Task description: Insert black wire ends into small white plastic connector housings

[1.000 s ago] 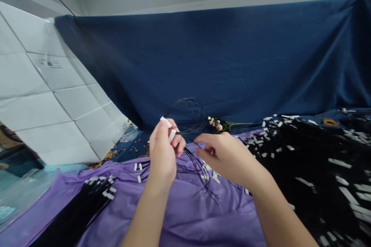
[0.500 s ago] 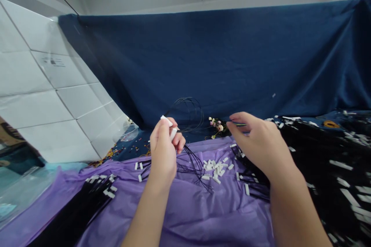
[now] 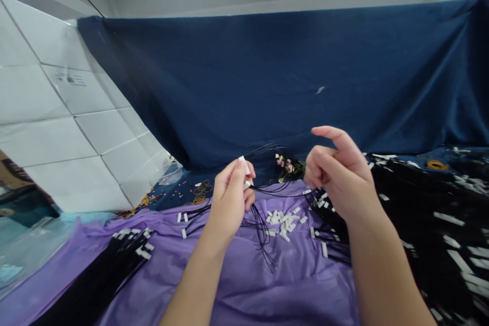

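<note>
My left hand (image 3: 233,191) is closed on a bundle of thin black cords (image 3: 263,237) with white tags (image 3: 243,164) at its fingertips. The cords loop out to the right and hang down in loose ends. My right hand (image 3: 338,168) is raised to the right, its index finger stretched and bent, the other fingers curled in. I see nothing in it. A small white scrap (image 3: 320,90) shows against the blue curtain above it. Between and below the hands lies a pile of loose white tags (image 3: 284,223) on the purple cloth (image 3: 267,285).
Tagged black cords lie in a bundle (image 3: 95,270) at left and a big heap (image 3: 416,224) at right. White boxes (image 3: 49,142) are stacked at left, a blue curtain (image 3: 237,81) hangs behind. Small flowers (image 3: 288,165) and yellow rubber bands (image 3: 201,192) lie at the back.
My left hand has moved right with the cords, and their loop has tipped to the right. My right hand has curled its lower fingers and lifted the index finger. A white scrap appears higher and further left.
</note>
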The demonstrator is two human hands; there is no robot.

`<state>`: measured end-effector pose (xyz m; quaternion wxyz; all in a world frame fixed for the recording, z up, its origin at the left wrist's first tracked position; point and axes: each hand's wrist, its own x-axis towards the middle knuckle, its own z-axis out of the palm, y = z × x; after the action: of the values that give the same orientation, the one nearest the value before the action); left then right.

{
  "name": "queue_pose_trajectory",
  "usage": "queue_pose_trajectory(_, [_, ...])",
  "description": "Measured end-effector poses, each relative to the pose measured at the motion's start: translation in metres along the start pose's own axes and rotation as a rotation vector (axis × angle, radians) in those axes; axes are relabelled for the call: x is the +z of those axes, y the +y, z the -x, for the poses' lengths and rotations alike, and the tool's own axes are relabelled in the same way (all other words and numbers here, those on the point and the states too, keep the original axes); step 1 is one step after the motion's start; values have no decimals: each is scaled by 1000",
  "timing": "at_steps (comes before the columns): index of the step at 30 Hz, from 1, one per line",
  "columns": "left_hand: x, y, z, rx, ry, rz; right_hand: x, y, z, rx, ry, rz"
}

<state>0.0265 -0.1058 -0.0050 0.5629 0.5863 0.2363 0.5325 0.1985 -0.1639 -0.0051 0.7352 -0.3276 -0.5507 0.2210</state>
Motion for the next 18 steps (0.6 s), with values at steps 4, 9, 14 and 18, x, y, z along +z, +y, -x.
queue_pose_trajectory(4, [0, 0, 0, 10, 5, 5, -4, -2, 5, 105, -220, 249])
queue_pose_trajectory(9, [0, -2, 0, 15, -3, 1, -6, -5, 7, 108, -261, 470])
queue_pose_trajectory(14, [0, -4, 1, 33, -57, -17, -5, -7, 6, 66, -216, 615])
queue_pose_trajectory(18, [-1, -4, 1, 33, -89, -43, -4, -9, 6, 25, -215, 664])
